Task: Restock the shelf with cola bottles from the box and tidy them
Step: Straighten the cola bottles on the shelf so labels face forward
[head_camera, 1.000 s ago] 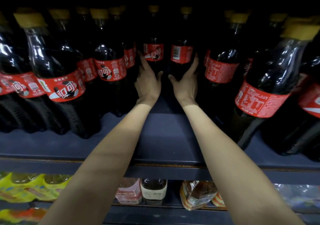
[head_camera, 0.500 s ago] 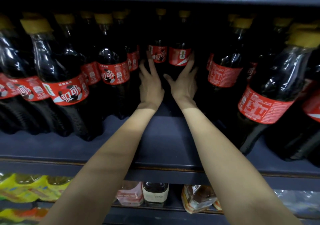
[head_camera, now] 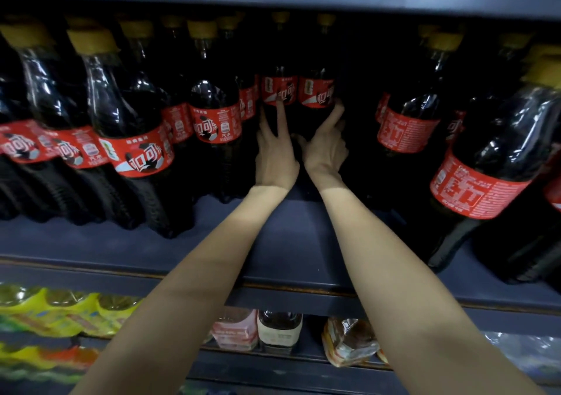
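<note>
Left hand (head_camera: 274,154), right hand (head_camera: 326,148): fingers extended against two rear bottles (head_camera: 299,91). Bare shelf (head_camera: 291,243) beneath forearms. Labels since turned forward.

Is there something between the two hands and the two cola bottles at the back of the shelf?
Nothing visible. The left hand touches the left back bottle, the right hand the right back bottle.

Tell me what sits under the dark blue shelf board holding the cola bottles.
Under the dark blue shelf board, a lower shelf holds yellow wrapped packs, a pink pack, a white-labelled dark bottle and a crinkly clear-wrapped packet. The forearms cover whatever lies behind them.
</note>
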A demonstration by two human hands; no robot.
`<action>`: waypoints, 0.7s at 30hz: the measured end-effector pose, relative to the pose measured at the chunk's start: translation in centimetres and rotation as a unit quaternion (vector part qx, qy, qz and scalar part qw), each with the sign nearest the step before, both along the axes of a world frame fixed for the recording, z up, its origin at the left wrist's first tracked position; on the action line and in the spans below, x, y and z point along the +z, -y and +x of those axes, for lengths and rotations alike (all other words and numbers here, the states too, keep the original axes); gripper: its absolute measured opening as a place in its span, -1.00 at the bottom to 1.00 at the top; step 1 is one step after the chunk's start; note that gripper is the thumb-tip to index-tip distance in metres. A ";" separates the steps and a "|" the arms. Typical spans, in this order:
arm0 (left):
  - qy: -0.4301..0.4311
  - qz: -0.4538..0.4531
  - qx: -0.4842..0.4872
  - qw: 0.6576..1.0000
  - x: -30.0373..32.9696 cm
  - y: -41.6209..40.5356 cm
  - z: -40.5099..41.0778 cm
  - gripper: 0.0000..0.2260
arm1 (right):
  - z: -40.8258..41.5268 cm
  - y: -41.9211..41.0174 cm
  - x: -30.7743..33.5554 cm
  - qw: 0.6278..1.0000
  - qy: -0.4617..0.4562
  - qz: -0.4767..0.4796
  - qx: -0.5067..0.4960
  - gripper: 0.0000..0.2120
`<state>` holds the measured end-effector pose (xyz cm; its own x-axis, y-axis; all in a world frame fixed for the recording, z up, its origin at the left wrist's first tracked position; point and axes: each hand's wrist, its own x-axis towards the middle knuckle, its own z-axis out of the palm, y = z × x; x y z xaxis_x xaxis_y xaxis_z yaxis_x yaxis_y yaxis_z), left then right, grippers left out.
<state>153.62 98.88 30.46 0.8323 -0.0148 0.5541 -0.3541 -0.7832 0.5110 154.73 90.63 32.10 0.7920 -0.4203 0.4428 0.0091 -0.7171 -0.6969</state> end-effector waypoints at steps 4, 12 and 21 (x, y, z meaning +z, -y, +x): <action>-0.024 -0.036 -0.027 0.999 -0.1 -0.2 -0.6 -0.24 | -0.1 0.1 -0.2 1.000 -0.009 -0.002 -0.007 -0.13; -0.042 -0.060 -0.047 0.996 -0.2 -0.3 -1.0 -0.20 | -0.7 0.4 -0.4 0.999 0.011 -0.022 0.035 -0.28; -0.077 -0.179 -0.115 0.974 1.4 -1.2 -5.6 -0.39 | -6.4 0.0 1.2 0.998 -0.030 0.011 0.062 -0.34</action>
<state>147.98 100.11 31.90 0.9032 -0.0390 0.4274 -0.3970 -0.4541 0.7976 148.37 90.60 33.31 0.8630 -0.3273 0.3849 0.0545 -0.6970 -0.7150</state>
